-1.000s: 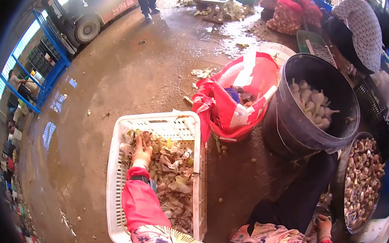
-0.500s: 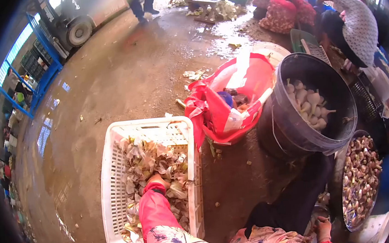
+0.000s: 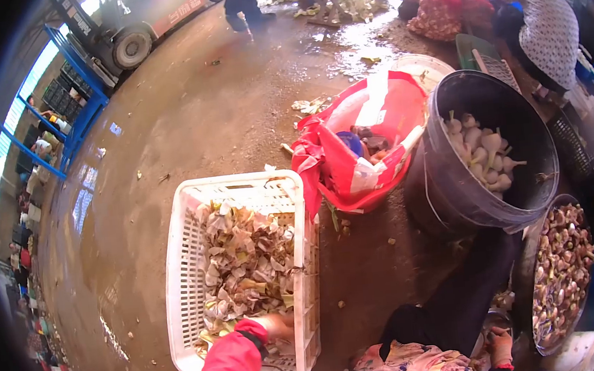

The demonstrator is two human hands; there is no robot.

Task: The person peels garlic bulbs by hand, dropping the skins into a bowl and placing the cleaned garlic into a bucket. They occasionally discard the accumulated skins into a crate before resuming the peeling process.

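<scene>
My left hand (image 3: 279, 326) is low inside the white plastic crate (image 3: 177, 266), at its near right corner. Its fingers are hidden against the crate wall. Dry, papery garlic skins (image 3: 243, 261) fill much of the crate. At the bottom right, my right hand (image 3: 499, 346) is closed beside a metal bowl (image 3: 481, 330); what it holds, if anything, I cannot make out. Peeled garlic bulbs (image 3: 485, 155) lie in the dark bucket (image 3: 431, 188) ahead of my leg. A long tray (image 3: 532, 285) of small purplish garlic (image 3: 565, 268) stands to the right.
A red bag (image 3: 381, 100) stands between crate and bucket. A white bucket (image 3: 581, 350) is at the lower right. Farther off are a forklift (image 3: 133, 48), a blue metal frame (image 3: 82, 116), a standing person's legs (image 3: 242, 3), a bent-over person (image 3: 548, 33) and red net sacks (image 3: 436, 14).
My left hand has moved from the middle of the garlic skins toward the crate's near right corner. The view has shifted slightly. My right hand stays beside the bowl.
</scene>
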